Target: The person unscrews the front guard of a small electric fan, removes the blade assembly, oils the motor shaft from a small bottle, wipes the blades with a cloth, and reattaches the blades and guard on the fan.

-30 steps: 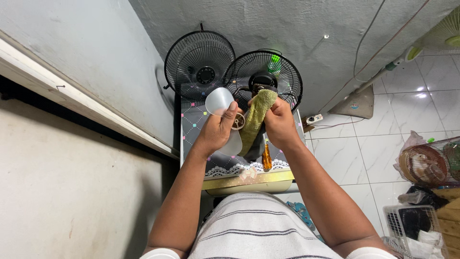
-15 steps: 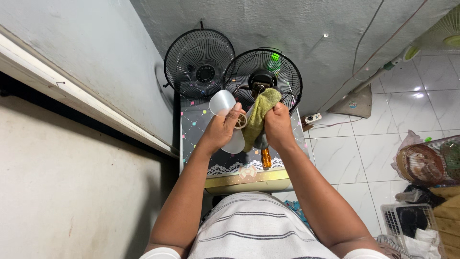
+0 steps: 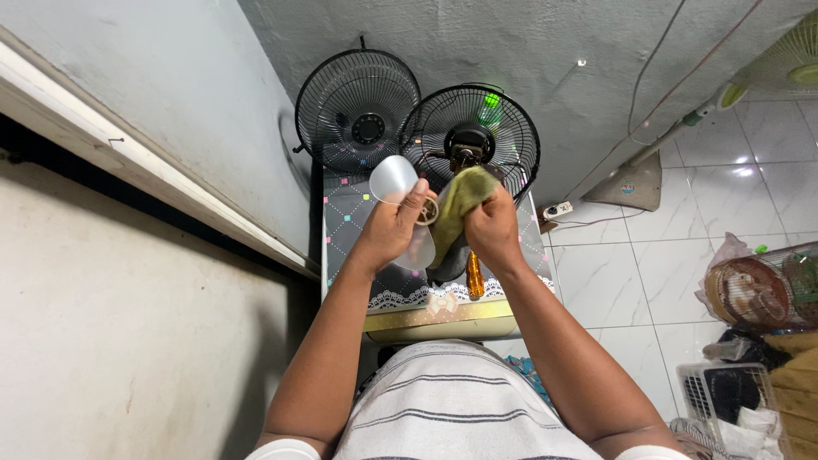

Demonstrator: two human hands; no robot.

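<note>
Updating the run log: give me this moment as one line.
left hand: holds translucent fan blade | right hand: presses green cloth to it | below: small table | behind: two fan grilles

- A translucent plastic fan blade [image 3: 400,192] is held above the bench; one rounded, frosted-white lobe is raised up and to the left, a second lobe hangs lower by the palm.
- A yellow-green cloth [image 3: 460,200] is bunched and pressed against the blade's hub, draped downward just to the right of the blade, in front of the black fan guards.
</note>
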